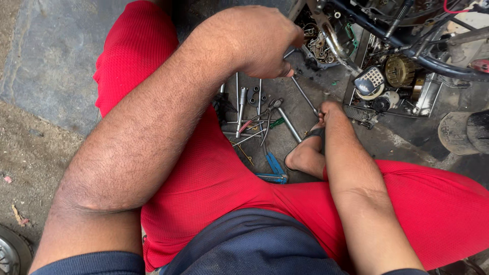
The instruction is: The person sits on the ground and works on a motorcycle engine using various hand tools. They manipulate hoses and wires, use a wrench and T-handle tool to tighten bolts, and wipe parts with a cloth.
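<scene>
- Left hand (265, 43) was fisted round a metal bar (290, 51) by the open engine (326, 43).
- Right hand (326, 113) pinched a thin rod (304, 95) over the floor (51, 61).
- Risk imo: bar slips, knuckles hit engine; loose tools (254, 114) get kicked.

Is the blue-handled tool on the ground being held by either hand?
No: the blue-handled tool lies untouched by the knee, while the left hand and right hand work farther up.
</scene>
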